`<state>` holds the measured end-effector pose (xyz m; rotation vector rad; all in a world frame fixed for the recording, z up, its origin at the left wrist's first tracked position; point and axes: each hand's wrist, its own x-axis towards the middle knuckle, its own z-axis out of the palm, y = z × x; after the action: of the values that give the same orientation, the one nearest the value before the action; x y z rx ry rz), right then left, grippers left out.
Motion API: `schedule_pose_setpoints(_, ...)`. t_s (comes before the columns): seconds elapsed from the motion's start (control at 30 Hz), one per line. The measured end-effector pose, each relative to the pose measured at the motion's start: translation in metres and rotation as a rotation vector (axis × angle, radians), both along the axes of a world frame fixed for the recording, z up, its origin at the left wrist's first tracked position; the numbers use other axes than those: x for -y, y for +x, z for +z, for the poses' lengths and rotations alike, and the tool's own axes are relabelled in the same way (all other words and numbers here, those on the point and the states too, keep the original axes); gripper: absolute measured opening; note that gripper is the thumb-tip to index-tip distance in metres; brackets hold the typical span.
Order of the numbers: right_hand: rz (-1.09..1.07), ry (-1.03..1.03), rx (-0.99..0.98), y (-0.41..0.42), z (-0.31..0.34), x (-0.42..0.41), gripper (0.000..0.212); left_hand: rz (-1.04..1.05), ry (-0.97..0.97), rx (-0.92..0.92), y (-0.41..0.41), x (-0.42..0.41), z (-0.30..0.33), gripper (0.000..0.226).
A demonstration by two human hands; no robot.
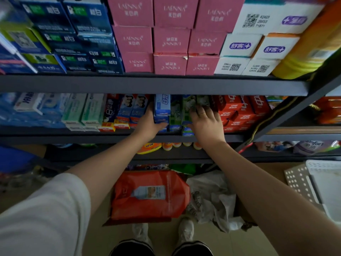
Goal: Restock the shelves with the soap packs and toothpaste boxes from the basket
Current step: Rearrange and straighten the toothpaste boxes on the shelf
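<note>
Both my hands reach into the middle shelf (129, 135), which is packed with toothpaste boxes. My left hand (149, 124) grips the side and underside of a blue toothpaste box (162, 106) standing on end in the row. My right hand (206, 121), with a ring on one finger, lies flat with its fingers spread on the green toothpaste boxes (188, 108) beside the red toothpaste boxes (238, 111). More boxes, white-green and blue ones (83, 109), fill the left of the shelf. No basket is in view.
The upper shelf (147, 84) carries stacked pink boxes (171, 39), dark blue boxes (77, 34) and white boxes (258, 47). On the floor lie an orange-red pack (151, 194), crumpled plastic bags (214, 198) and a white perforated panel (302, 182). Bottles (166, 146) stand on the lower shelf.
</note>
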<state>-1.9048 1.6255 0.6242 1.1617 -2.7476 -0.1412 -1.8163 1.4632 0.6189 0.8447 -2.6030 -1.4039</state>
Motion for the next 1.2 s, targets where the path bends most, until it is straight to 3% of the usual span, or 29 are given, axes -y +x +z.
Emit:
schedule_pose_setpoints(0.2, -0.009, 0.004, -0.004, -0.002, -0.001, -0.004, 0.051, -0.026, -0.094, 0.002, 0.001, -0.001, -0.007, 0.077)
schedule_pose_setpoints(0.3, 0.057, 0.019, 0.142, -0.001, 0.008, -0.007, 0.069, -0.03, -0.113, -0.005, 0.002, -0.001, -0.008, 0.077)
schedule_pose_setpoints(0.4, 0.123, 0.11, 0.084, -0.003, 0.013, -0.007, 0.08, -0.049, -0.115, -0.026, 0.003, -0.001, -0.01, 0.076)
schedule_pose_setpoints(0.7, 0.095, 0.123, -0.072, -0.006, 0.006, -0.005, 0.065, -0.071, -0.09, -0.147, 0.011, -0.003, -0.025, 0.076)
schedule_pose_setpoints(0.83, 0.123, 0.09, 0.009, -0.006, 0.012, -0.001, 0.071, -0.084, -0.159, -0.115, 0.015, -0.004, -0.024, 0.067)
schedule_pose_setpoints(1.0, 0.217, 0.041, 0.06, -0.004, 0.035, 0.014, 0.058, -0.029, -0.318, -0.022, 0.016, -0.011, -0.024, 0.051)
schedule_pose_setpoints(1.2, 0.269, 0.197, 0.068, -0.005, 0.024, 0.023, 0.053, 0.088, -0.117, -0.112, 0.025, -0.023, -0.043, 0.045)
